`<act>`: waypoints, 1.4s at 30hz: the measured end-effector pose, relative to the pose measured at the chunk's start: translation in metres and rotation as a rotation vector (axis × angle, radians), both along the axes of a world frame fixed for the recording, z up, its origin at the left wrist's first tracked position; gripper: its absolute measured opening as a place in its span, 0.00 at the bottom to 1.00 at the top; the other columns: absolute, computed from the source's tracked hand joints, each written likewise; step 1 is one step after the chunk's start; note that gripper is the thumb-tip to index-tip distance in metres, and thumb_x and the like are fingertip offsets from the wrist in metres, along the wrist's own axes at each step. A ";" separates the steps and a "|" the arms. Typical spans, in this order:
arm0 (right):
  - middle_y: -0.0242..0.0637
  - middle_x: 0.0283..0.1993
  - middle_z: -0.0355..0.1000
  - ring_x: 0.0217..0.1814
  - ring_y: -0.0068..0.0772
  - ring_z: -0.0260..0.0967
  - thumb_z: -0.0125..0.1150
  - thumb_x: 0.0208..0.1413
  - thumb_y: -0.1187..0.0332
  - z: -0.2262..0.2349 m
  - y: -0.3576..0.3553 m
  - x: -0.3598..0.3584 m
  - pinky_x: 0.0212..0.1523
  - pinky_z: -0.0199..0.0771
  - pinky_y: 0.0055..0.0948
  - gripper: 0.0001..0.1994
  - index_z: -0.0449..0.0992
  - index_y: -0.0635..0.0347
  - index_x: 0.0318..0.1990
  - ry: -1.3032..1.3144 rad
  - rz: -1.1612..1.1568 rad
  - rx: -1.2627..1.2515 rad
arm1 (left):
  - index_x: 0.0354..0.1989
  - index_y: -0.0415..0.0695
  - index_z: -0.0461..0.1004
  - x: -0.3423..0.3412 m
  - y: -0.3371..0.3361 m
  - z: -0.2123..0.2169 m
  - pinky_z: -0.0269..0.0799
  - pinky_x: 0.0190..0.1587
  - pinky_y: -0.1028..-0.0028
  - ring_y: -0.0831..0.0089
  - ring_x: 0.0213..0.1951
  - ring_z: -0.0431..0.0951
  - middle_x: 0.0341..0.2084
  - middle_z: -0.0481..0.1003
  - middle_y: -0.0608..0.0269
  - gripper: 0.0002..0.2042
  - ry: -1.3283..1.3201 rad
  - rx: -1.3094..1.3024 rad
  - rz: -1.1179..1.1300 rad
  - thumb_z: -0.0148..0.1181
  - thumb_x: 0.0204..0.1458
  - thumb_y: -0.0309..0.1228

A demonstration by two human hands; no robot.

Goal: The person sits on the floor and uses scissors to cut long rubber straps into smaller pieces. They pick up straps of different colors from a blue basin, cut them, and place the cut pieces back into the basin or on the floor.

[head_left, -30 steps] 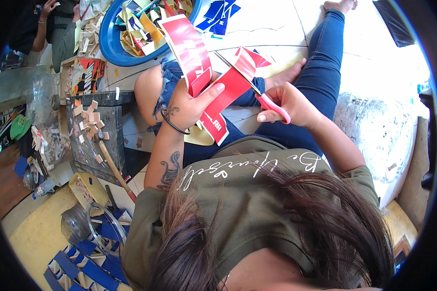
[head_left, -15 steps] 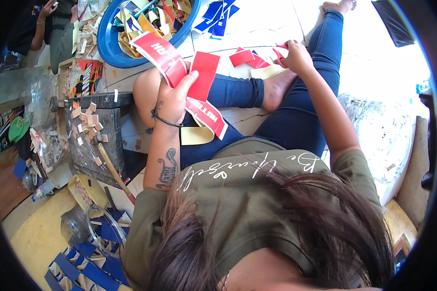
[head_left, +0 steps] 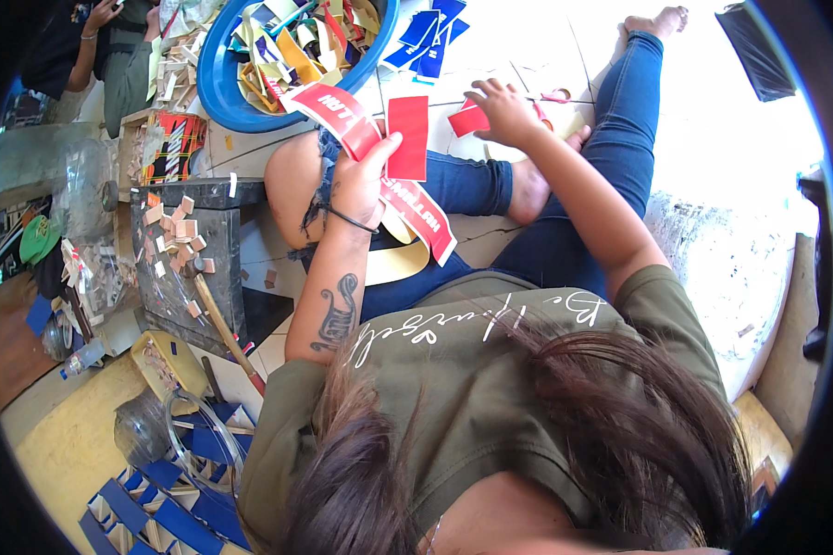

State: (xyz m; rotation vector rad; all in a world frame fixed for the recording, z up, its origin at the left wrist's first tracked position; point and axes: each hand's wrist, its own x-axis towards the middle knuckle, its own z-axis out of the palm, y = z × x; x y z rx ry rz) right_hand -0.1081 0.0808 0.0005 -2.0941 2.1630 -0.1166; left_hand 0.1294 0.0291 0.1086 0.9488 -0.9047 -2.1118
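My left hand (head_left: 363, 171) is closed round a long red printed strip (head_left: 335, 109), whose two ends stick out on either side of it. A plain red rectangular piece (head_left: 407, 139) stands up at its thumb. Pale yellow backing (head_left: 400, 264) curls below the hand, over my lap. My right hand (head_left: 507, 113) is open, fingers spread, above a small red piece (head_left: 469, 119) on the tiled floor. Just beyond it lie scissors with pinkish-red handles (head_left: 557, 95), partly hidden by the hand and wrist.
A blue basin (head_left: 210, 88) full of coloured scraps stands at the far left. Blue printed pieces (head_left: 426, 46) lie beside it. On my left is a dark wooden stool (head_left: 254, 250) with small wood pieces and a hammer (head_left: 220, 319). Another person's hand (head_left: 104, 13) shows at upper left.
My right hand has let go of the scissors, which now rest on the floor. It has moved left with its fingers spread. My left hand still holds the red strip, shifted slightly right.
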 end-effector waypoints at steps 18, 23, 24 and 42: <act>0.25 0.24 0.62 0.22 0.17 0.55 0.45 0.58 0.56 0.106 0.044 0.084 0.23 0.53 0.17 0.15 0.68 0.59 0.34 -1.650 -0.667 -0.220 | 0.40 0.39 0.68 -0.020 0.013 -0.010 0.73 0.33 0.76 0.74 0.33 0.76 0.33 0.73 0.62 0.11 -0.017 0.068 0.059 0.54 0.48 0.23; 0.41 0.27 0.68 0.27 0.31 0.67 0.51 0.53 0.51 0.101 0.033 0.103 0.30 0.65 0.28 0.22 0.65 0.66 0.35 -1.220 -0.570 -0.314 | 0.43 0.37 0.67 -0.024 0.021 -0.008 0.71 0.34 0.78 0.75 0.33 0.75 0.35 0.73 0.60 0.12 -0.062 -0.036 0.054 0.53 0.49 0.24; 0.53 0.29 0.69 0.33 0.45 0.70 0.52 0.51 0.48 0.098 0.032 0.105 0.33 0.67 0.34 0.25 0.64 0.67 0.36 -1.062 -0.547 -0.329 | 0.43 0.37 0.67 -0.025 0.023 -0.008 0.71 0.34 0.78 0.76 0.33 0.75 0.35 0.73 0.60 0.12 -0.059 -0.054 0.051 0.52 0.50 0.24; 0.39 0.39 0.72 0.38 0.24 0.69 0.56 0.52 0.66 0.074 0.043 0.095 0.38 0.69 0.21 0.18 0.65 0.72 0.45 -1.517 -0.580 -0.382 | 0.43 0.36 0.67 -0.040 0.037 -0.027 0.68 0.36 0.78 0.76 0.31 0.74 0.31 0.73 0.62 0.13 -0.005 -0.091 -0.004 0.51 0.49 0.25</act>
